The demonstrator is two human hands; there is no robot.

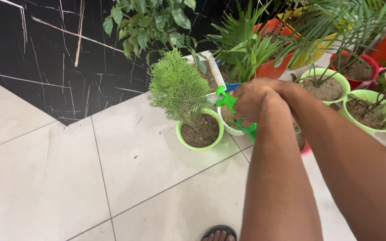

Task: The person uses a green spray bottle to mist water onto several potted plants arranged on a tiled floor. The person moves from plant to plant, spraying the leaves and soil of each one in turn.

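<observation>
My left hand (252, 99) is closed on the top of a green spray bottle (225, 99), whose nozzle points left at a small bushy conifer (177, 87). The conifer grows in a light-green pot (182, 138) on the tiled floor. The bottle's body (249, 130) hangs under my left wrist. My right hand (287, 87) meets the left one from the right. Its fingers are hidden behind the left hand, so its grip cannot be made out. A white pot (229, 129) stands just behind the bottle.
Many potted plants crowd the back right: light-green pots (336, 78) (378, 127), a red pot (371, 60), orange pots (271, 69) and a leafy shrub (150, 24). A black marbled wall (45, 58) rises at left. My sandalled toes (219, 234) show at the bottom edge.
</observation>
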